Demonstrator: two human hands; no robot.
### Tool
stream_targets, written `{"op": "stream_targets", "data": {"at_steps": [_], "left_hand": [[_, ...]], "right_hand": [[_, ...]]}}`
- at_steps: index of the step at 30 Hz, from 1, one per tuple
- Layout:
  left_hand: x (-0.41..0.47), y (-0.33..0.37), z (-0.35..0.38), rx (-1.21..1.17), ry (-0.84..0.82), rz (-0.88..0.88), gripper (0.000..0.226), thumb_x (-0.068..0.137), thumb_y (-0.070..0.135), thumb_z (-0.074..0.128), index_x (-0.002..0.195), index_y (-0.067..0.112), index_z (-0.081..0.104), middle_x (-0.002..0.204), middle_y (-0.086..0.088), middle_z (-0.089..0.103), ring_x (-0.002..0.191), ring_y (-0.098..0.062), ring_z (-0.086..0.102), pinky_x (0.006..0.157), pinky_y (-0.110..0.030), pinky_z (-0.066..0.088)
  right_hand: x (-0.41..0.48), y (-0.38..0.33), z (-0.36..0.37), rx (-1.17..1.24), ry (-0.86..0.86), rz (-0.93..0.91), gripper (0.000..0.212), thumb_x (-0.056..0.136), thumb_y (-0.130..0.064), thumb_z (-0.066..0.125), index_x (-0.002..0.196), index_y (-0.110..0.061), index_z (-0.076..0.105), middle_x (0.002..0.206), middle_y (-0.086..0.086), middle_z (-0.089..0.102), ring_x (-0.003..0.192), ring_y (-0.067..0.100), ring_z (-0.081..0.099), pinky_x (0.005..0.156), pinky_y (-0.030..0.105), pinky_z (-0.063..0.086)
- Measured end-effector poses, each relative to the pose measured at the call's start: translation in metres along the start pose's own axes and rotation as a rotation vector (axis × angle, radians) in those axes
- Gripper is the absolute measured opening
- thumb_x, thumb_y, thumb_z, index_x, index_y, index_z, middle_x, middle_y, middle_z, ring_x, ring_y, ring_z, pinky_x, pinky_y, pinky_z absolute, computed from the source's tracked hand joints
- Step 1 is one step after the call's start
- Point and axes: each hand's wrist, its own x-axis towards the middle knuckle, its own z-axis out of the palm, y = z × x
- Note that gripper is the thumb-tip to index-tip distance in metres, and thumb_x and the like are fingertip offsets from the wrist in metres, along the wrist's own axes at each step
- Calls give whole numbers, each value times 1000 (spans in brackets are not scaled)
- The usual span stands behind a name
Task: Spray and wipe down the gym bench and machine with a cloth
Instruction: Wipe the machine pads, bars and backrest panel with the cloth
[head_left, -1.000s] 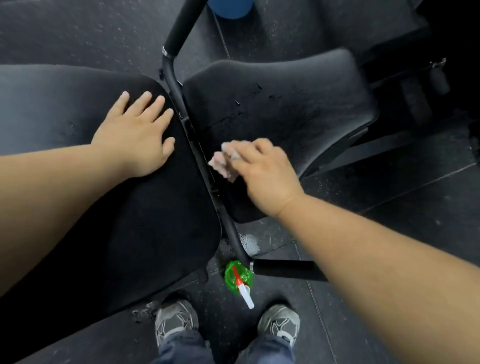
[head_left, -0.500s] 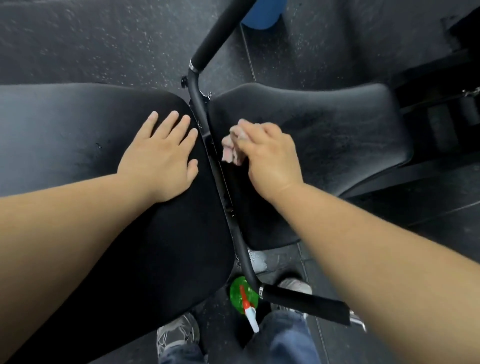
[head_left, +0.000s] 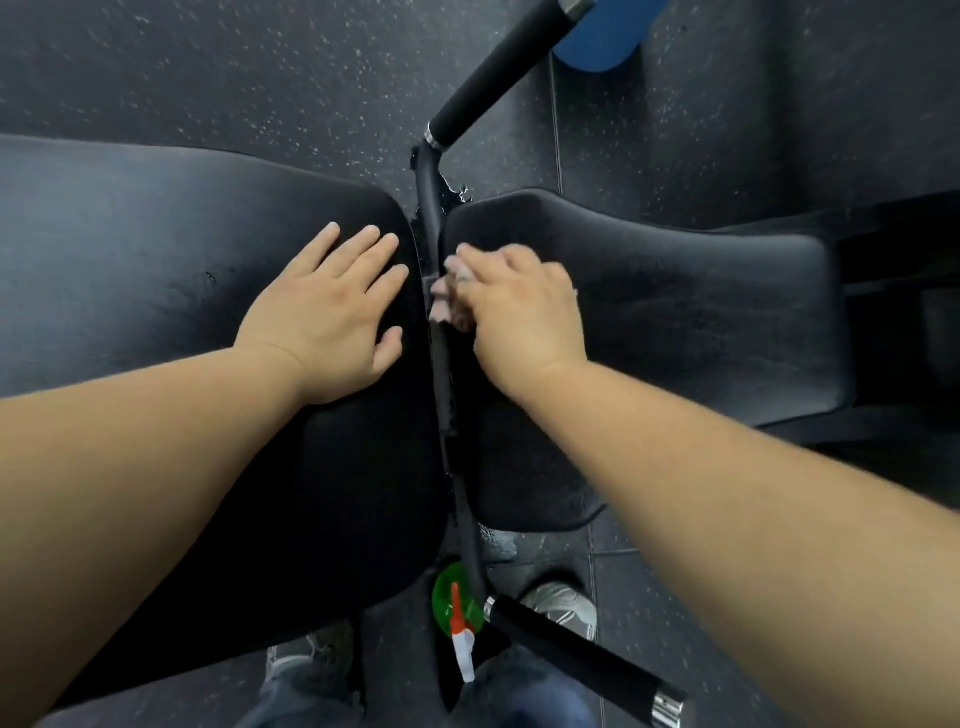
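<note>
Cloth (head_left: 442, 306) in right hand (head_left: 524, 317) farther along frame bar (head_left: 441, 379)

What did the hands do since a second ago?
The right hand, gripping the cloth, slid along the bar between the pads, away from the person. The left hand stayed flat on the left pad, and the spray bottle stayed on the floor.
</note>
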Motion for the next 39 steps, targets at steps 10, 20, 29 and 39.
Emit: {"op": "stream_targets", "data": {"at_steps": [10, 20, 29, 39], "left_hand": [[-1, -3, 0, -34, -19, 25, 63, 91, 45, 47, 144, 12, 47, 153, -17, 38, 145, -32, 28, 120, -46, 6], [14, 100, -17, -770, 98, -61, 61, 88, 37, 67, 143, 15, 50, 162, -8, 20, 139, -29, 33, 110, -35, 32], [99, 103, -42, -670, 337, -301, 43, 91, 7, 50, 131, 22, 58, 127, -4, 57, 116, -32, 45, 93, -41, 43], [64, 139, -36, -657, 344, -100, 49, 76, 13, 50, 123, 9, 65, 129, -17, 55, 104, -37, 50, 91, -40, 43]], "right_hand": [[-30, -15, 28, 160, 152, 80, 60, 82, -12, 39, 140, -18, 55, 141, 1, 53, 123, 28, 52, 85, 50, 48], [-101, 63, -41, 237, 487, 400, 46, 89, -28, 47, 131, -13, 59, 141, 12, 53, 131, 32, 47, 111, 50, 34], [-96, 119, -52, 268, 445, 1003, 50, 95, -51, 39, 142, -33, 36, 131, -5, 58, 113, 27, 57, 74, 34, 31], [-98, 115, -50, 261, 486, 978, 56, 95, -47, 42, 147, -27, 35, 143, -6, 50, 122, 25, 53, 75, 35, 32]]}}
